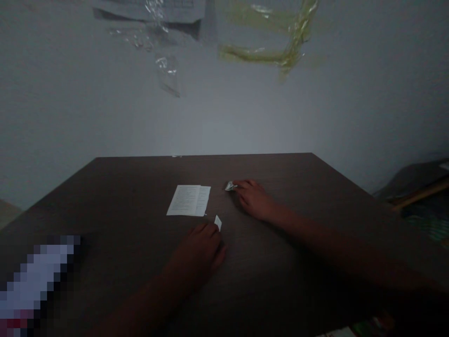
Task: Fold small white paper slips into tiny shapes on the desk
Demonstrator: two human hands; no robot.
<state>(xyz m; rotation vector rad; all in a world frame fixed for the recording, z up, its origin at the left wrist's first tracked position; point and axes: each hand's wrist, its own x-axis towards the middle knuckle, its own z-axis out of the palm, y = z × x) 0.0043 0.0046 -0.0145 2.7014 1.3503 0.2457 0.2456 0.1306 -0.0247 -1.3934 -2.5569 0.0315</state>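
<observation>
Curled fingers of my left hand are closed around a small piece of white paper, whose corner sticks up beside the fingertips. Farther back and to the right, my right hand rests low over the table, fingertips closed on a small folded piece of paper with dark marks. Between the hands and slightly left, two overlapping printed sheets lie flat, touched by neither hand.
The dark wooden table reaches back to a grey wall carrying yellowish tape. A pixelated long object lies at the left. Dim items are beyond the right edge.
</observation>
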